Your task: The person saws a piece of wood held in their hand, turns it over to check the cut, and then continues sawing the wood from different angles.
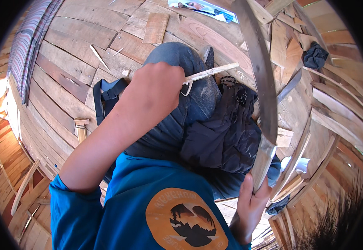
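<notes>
My left hand (158,85) is closed in a fist over my bent knee, round a thin pale wooden stick (215,71). The stick's free end points right toward the blade, and a curled shaving hangs near my fist. In my right hand (252,200), low at the right, is the wooden handle of a machete (262,79). Its long dark blade stands nearly upright in view, with a toothed left edge and a metal collar at the handle. Blade and stick look apart. A dark cloth bag (223,133) with a patterned cord lies on my lap between them.
Wooden planks (77,33) form the floor. Several loose boards (279,43) lie at the far right, near a black cloth bundle (316,55) and a narrow metal strip (289,86). A hammer-like wooden tool (81,127) is at left. Striped cloth (31,41) hangs far left.
</notes>
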Demonstrator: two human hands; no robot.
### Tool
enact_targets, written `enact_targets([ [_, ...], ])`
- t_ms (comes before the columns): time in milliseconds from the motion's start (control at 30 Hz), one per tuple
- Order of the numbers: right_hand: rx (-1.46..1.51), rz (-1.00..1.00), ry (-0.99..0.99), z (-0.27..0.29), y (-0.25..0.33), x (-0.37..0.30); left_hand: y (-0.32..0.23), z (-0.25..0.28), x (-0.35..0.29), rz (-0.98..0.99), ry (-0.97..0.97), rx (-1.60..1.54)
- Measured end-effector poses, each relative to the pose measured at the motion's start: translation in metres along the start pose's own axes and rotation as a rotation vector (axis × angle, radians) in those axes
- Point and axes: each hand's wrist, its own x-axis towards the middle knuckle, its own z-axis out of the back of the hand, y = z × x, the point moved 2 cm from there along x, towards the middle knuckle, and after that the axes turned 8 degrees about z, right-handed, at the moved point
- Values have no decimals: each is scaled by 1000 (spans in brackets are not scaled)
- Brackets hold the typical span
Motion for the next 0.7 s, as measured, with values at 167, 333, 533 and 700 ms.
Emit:
enact_targets([
  [167, -91, 127, 194, -14, -5, -4, -2, -2, -1, -9, -8, -34],
  [333, -49, 246, 89, -57, -3, 54, 2, -9, 1, -76, -76, -71],
  [533, 36, 181, -12, -26, 5, 44, 8, -8, 2, 13, -20, -53],
  [700, -112, 76, 196, -10, -11, 6, 4, -4, 5, -53, -44, -68],
])
